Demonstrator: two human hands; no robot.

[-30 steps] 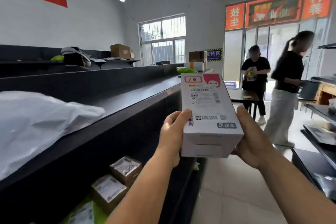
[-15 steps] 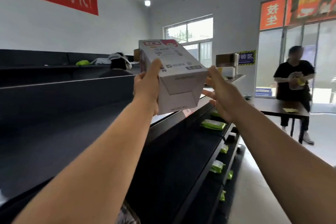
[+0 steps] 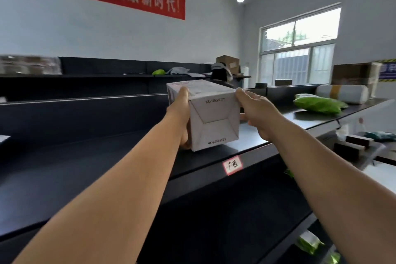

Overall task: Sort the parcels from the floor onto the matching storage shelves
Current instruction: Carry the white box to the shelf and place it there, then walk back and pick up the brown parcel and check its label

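Observation:
A white cardboard box [image 3: 214,122], printed 12x12x21cm on its near end, rests lengthwise on the top black shelf [image 3: 96,163]. My left hand [image 3: 181,120] grips its left side, thumb on the top edge. My right hand [image 3: 255,111] holds its right side, fingertips at the top corner. A small red-bordered label [image 3: 232,165] is stuck on the shelf's front edge just below the box.
A green bag [image 3: 319,104] and a white wrapped roll [image 3: 342,93] lie further right on the same shelf. Lower shelves hold green packets [image 3: 308,243] and dark boxes [image 3: 351,146]. More parcels [image 3: 228,63] sit on a back rack under a red banner.
Both hands carried the box from in front of me up and forward, and it now sits down on the top shelf. My view turned left toward the shelving; the two persons are out of view.

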